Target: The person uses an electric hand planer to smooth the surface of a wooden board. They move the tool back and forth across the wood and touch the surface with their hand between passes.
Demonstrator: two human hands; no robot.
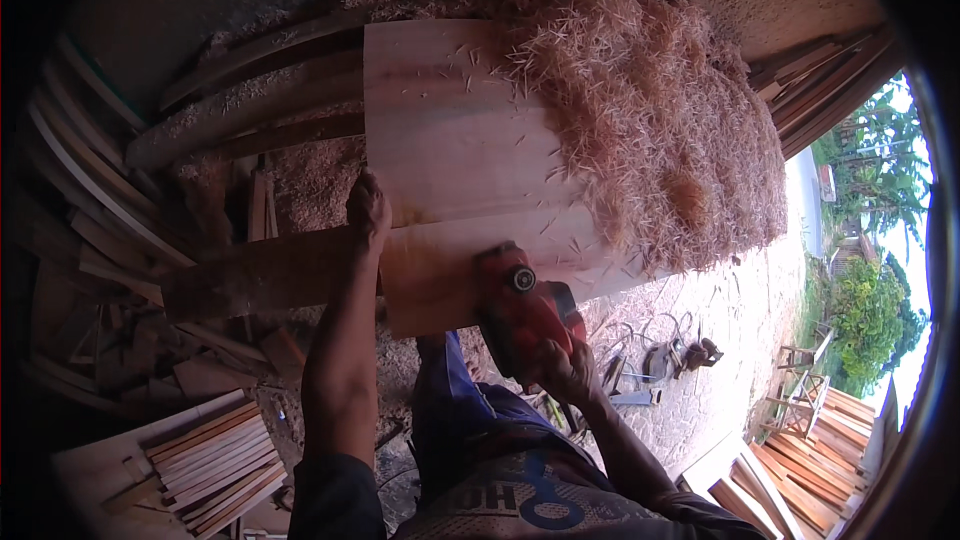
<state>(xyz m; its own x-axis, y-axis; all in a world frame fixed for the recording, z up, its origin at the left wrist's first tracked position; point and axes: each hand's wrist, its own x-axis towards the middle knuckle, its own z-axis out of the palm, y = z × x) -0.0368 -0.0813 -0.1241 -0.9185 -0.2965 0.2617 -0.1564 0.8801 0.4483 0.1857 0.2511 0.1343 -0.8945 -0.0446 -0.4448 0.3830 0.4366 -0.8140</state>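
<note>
A wide, pale wooden panel (450, 140) lies in front of me, its near strip darker at the left. My right hand (566, 372) is wrapped round the rear handle of a red electric planer (530, 315). The planer rests on the panel's near edge, right of the middle, and its sole is hidden beneath it. At the panel's left edge my left hand (370, 208) is closed, gripping the edge; its fingertips are hard to make out. Curly wood shavings (640, 120) are heaped over the right part of the panel.
Long beams (270, 95) extend left from under the panel. Stacked slats (215, 465) stand at the lower left, with offcuts (210, 375) above them. Tools (665, 360) lie on the shaving-strewn ground at the right. More boards (815, 465) are at the lower right.
</note>
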